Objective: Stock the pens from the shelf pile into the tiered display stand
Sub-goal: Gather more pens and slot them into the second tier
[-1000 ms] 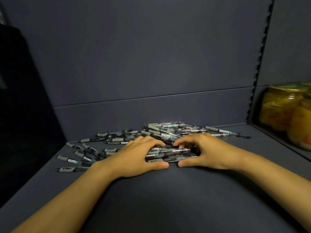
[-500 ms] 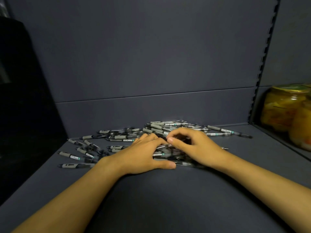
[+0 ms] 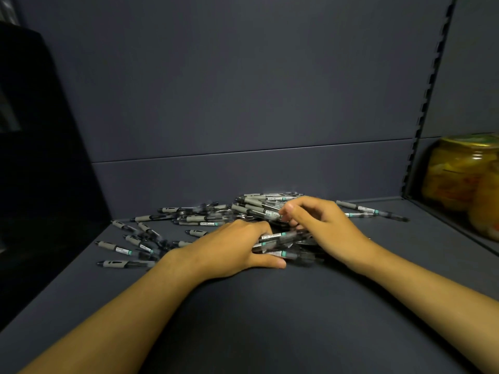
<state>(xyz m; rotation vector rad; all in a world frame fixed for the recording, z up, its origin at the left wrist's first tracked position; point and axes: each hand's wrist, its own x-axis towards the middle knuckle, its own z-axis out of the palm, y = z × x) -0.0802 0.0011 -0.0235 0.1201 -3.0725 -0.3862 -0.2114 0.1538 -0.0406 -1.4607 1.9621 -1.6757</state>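
I'm gathering a bundle: left hand [image 3: 232,247] gripping several pens [image 3: 283,238] near the shelf [image 3: 243,319] middle, right hand [image 3: 321,225] pinching one from the pile [image 3: 259,209] towards the back edge. Aligning barrels parallel before lifting, else they're slipping. Jars [image 3: 459,174] beyond the right edge; display stand not showing.

right hand [image 3: 321,228] lifted off bundle, now pinching a pen [image 3: 259,210] | left hand [image 3: 232,247] gathered pens closer

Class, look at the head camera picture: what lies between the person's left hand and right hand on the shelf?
In the head view, a bunch of pens lies between the left hand and the right hand, both gripping it from either side.
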